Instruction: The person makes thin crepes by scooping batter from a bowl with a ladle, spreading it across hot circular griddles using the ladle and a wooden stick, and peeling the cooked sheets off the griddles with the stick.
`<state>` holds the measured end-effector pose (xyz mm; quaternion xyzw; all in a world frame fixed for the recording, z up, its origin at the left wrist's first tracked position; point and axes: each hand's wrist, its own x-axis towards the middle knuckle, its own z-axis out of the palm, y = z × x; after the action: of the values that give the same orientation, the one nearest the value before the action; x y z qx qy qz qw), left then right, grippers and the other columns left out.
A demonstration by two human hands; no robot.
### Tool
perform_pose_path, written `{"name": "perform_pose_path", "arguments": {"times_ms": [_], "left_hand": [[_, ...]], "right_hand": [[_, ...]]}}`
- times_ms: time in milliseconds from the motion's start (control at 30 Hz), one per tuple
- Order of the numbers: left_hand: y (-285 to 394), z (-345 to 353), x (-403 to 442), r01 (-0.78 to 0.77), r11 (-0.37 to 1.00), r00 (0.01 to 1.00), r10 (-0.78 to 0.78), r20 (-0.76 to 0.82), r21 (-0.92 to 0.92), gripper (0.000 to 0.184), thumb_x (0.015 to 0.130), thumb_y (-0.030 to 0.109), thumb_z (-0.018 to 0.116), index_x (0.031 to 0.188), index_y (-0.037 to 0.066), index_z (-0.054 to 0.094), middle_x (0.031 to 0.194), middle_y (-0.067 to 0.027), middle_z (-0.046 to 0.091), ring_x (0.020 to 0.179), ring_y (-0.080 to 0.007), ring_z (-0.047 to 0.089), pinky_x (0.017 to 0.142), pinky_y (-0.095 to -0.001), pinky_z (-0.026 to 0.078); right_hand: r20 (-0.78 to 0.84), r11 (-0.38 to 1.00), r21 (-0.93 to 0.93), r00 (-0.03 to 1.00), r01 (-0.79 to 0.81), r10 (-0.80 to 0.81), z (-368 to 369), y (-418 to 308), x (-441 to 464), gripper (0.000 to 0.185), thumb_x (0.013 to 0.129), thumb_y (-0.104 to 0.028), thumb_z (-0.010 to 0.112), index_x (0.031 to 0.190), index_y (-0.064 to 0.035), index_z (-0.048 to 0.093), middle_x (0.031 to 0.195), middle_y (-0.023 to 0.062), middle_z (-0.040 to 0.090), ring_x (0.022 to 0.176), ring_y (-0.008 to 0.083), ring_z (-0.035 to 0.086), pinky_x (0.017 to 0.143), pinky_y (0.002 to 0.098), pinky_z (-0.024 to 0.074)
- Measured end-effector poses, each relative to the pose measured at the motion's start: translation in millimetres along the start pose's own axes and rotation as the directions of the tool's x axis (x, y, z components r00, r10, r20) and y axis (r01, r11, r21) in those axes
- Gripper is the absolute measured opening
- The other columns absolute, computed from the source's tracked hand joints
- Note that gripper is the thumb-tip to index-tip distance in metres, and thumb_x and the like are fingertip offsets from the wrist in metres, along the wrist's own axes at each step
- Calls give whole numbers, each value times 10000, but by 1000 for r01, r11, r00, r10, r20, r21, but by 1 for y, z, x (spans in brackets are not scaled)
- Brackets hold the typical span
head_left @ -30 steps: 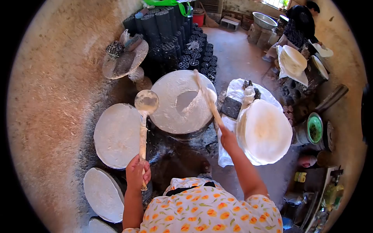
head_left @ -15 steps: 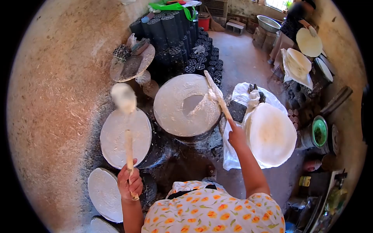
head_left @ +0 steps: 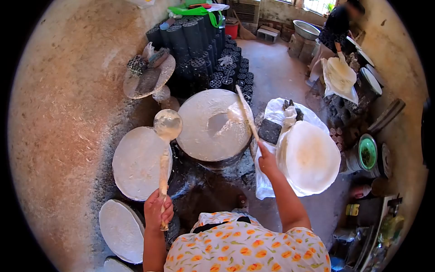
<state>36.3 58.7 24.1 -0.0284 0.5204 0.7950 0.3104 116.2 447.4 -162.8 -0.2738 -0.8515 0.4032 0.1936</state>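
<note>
My left hand point(head_left: 158, 211) is wrapped round the wooden handle of a ladle point(head_left: 168, 125). The batter-coated bowl of the ladle hangs between a white round disc point(head_left: 140, 165) on the left and a large round griddle point(head_left: 195, 109) in the middle. Wet whitish batter covers the griddle, apart from a greyer patch near its centre. My right hand point(head_left: 267, 158) grips a long wooden spatula point(head_left: 247, 111), which lies across the griddle's right edge beside smeared, lumpy batter. Right of that hand, a stack of round, pale flat sheets point(head_left: 312, 156) rests on white plastic.
Black coal briquettes point(head_left: 192, 38) are piled behind the griddle. More white discs point(head_left: 121, 231) stand at lower left. A dark square block point(head_left: 270, 131) lies on the plastic. At the far right, another person point(head_left: 337, 27) bends over pale round sheets point(head_left: 340, 75). A green basin point(head_left: 367, 152) stands nearby.
The ladle has swung rightward and down, towards the griddle. My right hand and the spatula have shifted slightly. The other person's round sheet has gone down from a raised position onto the pile.
</note>
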Motion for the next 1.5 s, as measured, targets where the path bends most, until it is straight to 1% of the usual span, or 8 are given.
{"name": "perform_pose_path", "arguments": {"times_ms": [433,633,767,900,1167,1267,1333,1500], "left_hand": [[-3,1,15,55,997,997,-58,54,51,275,919,91,423,1167,-20,470,645,-48,440,367,-73,352,304,-208,325],[-2,0,24,109,991,991,-114,65,80,303,924,102,429,1183,-53,452,647,-47,436,369,-74,361,303,-210,336],[12,-17,15,181,891,940,-32,339,-417,413,933,128,450,1286,-76,386,640,-37,409,368,-72,367,292,-210,347],[12,-3,26,36,993,987,-17,158,-116,308,934,128,444,1186,-49,453,650,-42,433,373,-68,375,295,-204,339],[-7,12,72,49,956,990,-84,111,288,106,914,121,466,930,19,493,680,-37,498,421,-73,435,340,-218,369],[-9,16,92,59,938,994,-86,64,342,64,855,68,452,865,20,493,646,-34,492,409,-84,440,342,-230,374],[-10,16,104,49,907,996,-75,47,419,70,796,36,427,799,21,495,609,-32,482,397,-91,442,339,-239,377],[-15,23,112,72,839,997,-37,-75,540,73,809,50,427,812,31,498,611,-30,481,404,-98,450,331,-249,376]], "right_hand": [[244,949,-125,918,-290,313,-8,-51,-39,669,761,38,445,1373,-228,407,1042,260,607,959,390,603,817,412,482],[302,1000,25,953,-13,5,17,-51,-48,661,755,53,443,1359,-214,420,1101,231,602,993,394,592,842,398,477],[109,990,14,984,-142,140,-1,-45,-60,661,763,69,421,1362,-209,416,1172,210,582,987,388,603,836,373,482],[435,936,61,853,-347,288,23,-54,-76,630,798,41,443,1345,-270,448,1111,215,607,954,369,622,790,387,489],[-3,980,19,980,199,-199,-3,-20,19,618,759,29,462,1329,-210,460,1063,237,614,980,386,605,825,420,480],[410,985,-24,896,-173,168,-14,-48,-11,638,752,86,427,1330,-178,481,1156,188,605,1074,292,593,888,321,447],[399,992,77,909,100,-123,-16,-30,-45,656,747,88,435,1331,-207,485,1111,199,621,1040,285,609,858,337,460],[443,988,9,887,-152,133,-45,-33,-79,639,761,68,466,1327,-227,483,1120,187,610,953,315,614,836,316,460]]}}
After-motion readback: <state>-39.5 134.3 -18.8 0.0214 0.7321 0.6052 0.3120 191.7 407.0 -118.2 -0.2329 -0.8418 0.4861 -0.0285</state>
